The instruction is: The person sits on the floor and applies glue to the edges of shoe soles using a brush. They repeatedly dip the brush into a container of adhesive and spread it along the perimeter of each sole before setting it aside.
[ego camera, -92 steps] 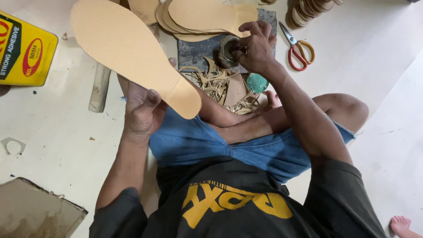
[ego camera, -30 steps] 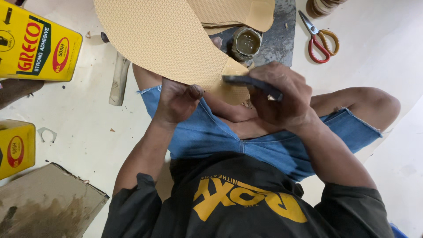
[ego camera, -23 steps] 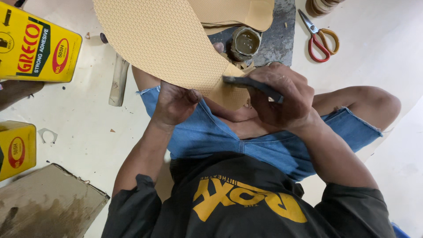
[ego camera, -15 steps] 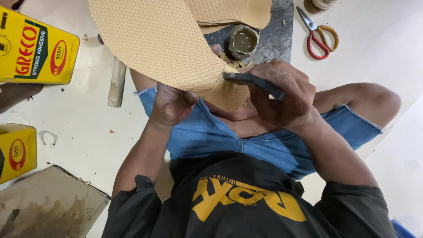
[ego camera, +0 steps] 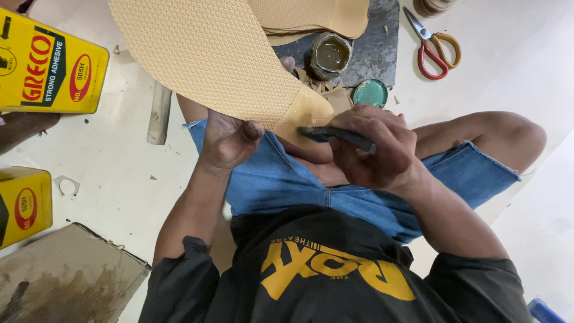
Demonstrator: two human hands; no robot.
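I sit on the floor with a tan, diamond-textured shoe sole [ego camera: 206, 54] held over my lap. My left hand [ego camera: 228, 142] grips the sole's near edge from underneath. My right hand [ego camera: 375, 146] is shut on a dark brush handle [ego camera: 338, 136], its tip against the heel end of the sole [ego camera: 308, 113], where the surface looks wet and shiny. An open tin of glue [ego camera: 330, 55] stands just beyond the sole on a dark slab.
More tan soles [ego camera: 323, 15] are stacked on the dark slab [ego camera: 373, 42]. A green lid [ego camera: 371, 93] and red-and-orange scissors [ego camera: 433, 43] lie to the right. Two yellow adhesive cans [ego camera: 51, 66] [ego camera: 23, 204] and a cardboard piece [ego camera: 66, 278] are on the left.
Three seconds ago my right hand reached to the glue tin and the sole showed its smooth side. Now the textured side faces up and the brush is on the heel end.
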